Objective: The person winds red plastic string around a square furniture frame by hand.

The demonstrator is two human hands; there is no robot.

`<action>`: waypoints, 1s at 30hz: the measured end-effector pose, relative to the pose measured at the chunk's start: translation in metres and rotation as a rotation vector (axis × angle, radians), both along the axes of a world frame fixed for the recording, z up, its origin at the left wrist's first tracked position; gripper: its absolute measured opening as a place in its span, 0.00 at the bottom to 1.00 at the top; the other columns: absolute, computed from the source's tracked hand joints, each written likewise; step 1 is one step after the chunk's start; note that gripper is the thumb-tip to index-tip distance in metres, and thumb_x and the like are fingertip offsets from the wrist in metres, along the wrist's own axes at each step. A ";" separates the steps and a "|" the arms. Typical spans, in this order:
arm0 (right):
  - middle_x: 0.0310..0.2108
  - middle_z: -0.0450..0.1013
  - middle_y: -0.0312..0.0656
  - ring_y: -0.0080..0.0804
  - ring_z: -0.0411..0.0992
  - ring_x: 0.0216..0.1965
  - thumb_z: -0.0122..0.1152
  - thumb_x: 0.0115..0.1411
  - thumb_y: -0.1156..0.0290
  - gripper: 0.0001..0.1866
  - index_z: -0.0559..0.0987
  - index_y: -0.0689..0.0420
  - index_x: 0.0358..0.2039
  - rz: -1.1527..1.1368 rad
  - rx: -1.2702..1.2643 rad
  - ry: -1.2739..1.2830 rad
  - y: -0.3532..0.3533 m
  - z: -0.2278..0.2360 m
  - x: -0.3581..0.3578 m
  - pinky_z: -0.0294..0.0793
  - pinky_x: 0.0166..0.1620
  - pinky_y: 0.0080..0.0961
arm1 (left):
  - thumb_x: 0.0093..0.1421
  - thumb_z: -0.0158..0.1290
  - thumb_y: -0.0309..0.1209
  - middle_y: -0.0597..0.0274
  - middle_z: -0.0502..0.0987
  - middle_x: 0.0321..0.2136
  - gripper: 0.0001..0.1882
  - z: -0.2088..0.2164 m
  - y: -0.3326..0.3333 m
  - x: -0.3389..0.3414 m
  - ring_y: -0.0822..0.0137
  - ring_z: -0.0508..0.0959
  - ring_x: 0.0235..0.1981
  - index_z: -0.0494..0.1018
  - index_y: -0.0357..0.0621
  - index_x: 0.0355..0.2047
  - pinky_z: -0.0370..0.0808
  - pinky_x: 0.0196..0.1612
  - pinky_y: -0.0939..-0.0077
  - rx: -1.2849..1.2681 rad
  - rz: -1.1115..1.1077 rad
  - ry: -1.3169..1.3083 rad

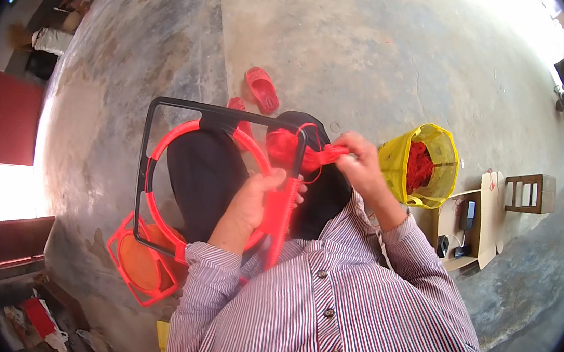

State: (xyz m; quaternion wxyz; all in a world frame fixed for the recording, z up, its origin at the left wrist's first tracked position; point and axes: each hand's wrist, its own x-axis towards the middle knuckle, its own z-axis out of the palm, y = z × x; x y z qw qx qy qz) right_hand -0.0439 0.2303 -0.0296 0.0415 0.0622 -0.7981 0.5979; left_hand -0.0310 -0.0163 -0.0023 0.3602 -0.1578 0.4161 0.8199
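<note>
On my lap lies a frame (143, 161) with a black rectangular outer bar and a red-and-black ring inside it, much like a folding stool without its seat. My left hand (257, 197) is closed around its red right side, thumb on top. To the right, my right hand (360, 162) pinches a bunch of thin red cord or strips (325, 156). The bunch stretches left to the frame's upper right corner, where loose red loops hang. How the strands meet the bar is blurred.
A yellow bucket-like bag (401, 164) with red strands stands at right, by an open cardboard box (490, 218) with dark devices and a small wooden stool (544, 195). A red folding stool with an orange round seat (139, 258) rests lower left. A red clog (262, 90) shows ahead.
</note>
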 end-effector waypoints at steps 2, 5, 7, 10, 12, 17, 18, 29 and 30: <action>0.29 0.74 0.47 0.38 0.74 0.39 0.57 0.49 0.68 0.12 0.75 0.63 0.31 0.051 -0.593 -0.025 0.012 0.021 0.005 0.70 0.48 0.32 | 0.64 0.55 0.35 0.47 0.80 0.30 0.15 0.010 0.003 0.000 0.58 0.82 0.28 0.74 0.32 0.41 0.80 0.33 0.68 -0.106 -0.052 -0.005; 0.26 0.73 0.48 0.40 0.73 0.36 0.56 0.53 0.65 0.13 0.71 0.61 0.35 0.236 -0.983 -0.080 0.021 0.055 0.025 0.70 0.50 0.36 | 0.62 0.56 0.32 0.48 0.80 0.28 0.11 0.008 0.003 -0.001 0.60 0.81 0.25 0.74 0.34 0.38 0.79 0.30 0.68 -0.141 -0.078 0.020; 0.25 0.73 0.48 0.41 0.73 0.33 0.55 0.57 0.63 0.14 0.68 0.60 0.36 0.377 -1.069 -0.084 0.026 0.071 0.042 0.71 0.49 0.39 | 0.62 0.56 0.32 0.48 0.80 0.28 0.11 0.008 0.005 0.001 0.61 0.81 0.25 0.74 0.35 0.37 0.79 0.29 0.69 -0.143 -0.057 0.013; 0.19 0.70 0.45 0.36 0.70 0.20 0.55 0.63 0.52 0.20 0.66 0.58 0.35 0.273 -0.977 -0.322 0.031 0.097 0.071 0.74 0.33 0.36 | 0.62 0.56 0.32 0.49 0.80 0.28 0.10 0.008 0.003 -0.002 0.62 0.81 0.24 0.74 0.36 0.37 0.79 0.28 0.70 -0.171 -0.015 0.007; 0.15 0.65 0.40 0.27 0.63 0.13 0.54 0.64 0.47 0.24 0.65 0.58 0.35 0.224 -1.146 -0.362 0.033 0.108 0.086 0.68 0.22 0.28 | 0.63 0.56 0.33 0.50 0.80 0.27 0.10 0.007 0.001 -0.002 0.64 0.80 0.23 0.74 0.36 0.37 0.79 0.28 0.71 -0.209 0.006 0.006; 0.13 0.61 0.36 0.25 0.57 0.12 0.50 0.67 0.47 0.23 0.64 0.56 0.32 0.206 -1.012 -0.276 0.046 0.139 0.118 0.63 0.20 0.27 | 0.63 0.55 0.35 0.51 0.79 0.25 0.12 0.014 0.003 -0.003 0.64 0.79 0.21 0.75 0.36 0.37 0.77 0.26 0.71 -0.184 0.063 -0.001; 0.13 0.60 0.35 0.24 0.57 0.12 0.48 0.68 0.48 0.22 0.64 0.55 0.31 0.155 -0.908 -0.287 0.046 0.139 0.123 0.61 0.19 0.25 | 0.63 0.55 0.35 0.52 0.79 0.25 0.13 0.016 0.003 -0.005 0.64 0.79 0.21 0.75 0.35 0.37 0.77 0.26 0.71 -0.178 0.077 -0.006; 0.39 0.73 0.36 0.25 0.73 0.37 0.57 0.56 0.75 0.18 0.74 0.58 0.49 -0.069 -0.665 -0.382 0.055 0.083 0.068 0.76 0.40 0.25 | 0.62 0.54 0.32 0.51 0.78 0.24 0.10 0.005 -0.008 -0.009 0.60 0.78 0.22 0.73 0.36 0.36 0.76 0.28 0.69 -0.126 0.056 -0.024; 0.38 0.73 0.36 0.25 0.74 0.36 0.59 0.55 0.76 0.19 0.74 0.59 0.49 0.316 -0.299 -0.574 0.040 0.073 0.057 0.75 0.39 0.25 | 0.62 0.54 0.32 0.51 0.78 0.24 0.09 0.007 -0.007 -0.007 0.60 0.78 0.22 0.72 0.37 0.35 0.76 0.27 0.68 -0.099 0.072 -0.027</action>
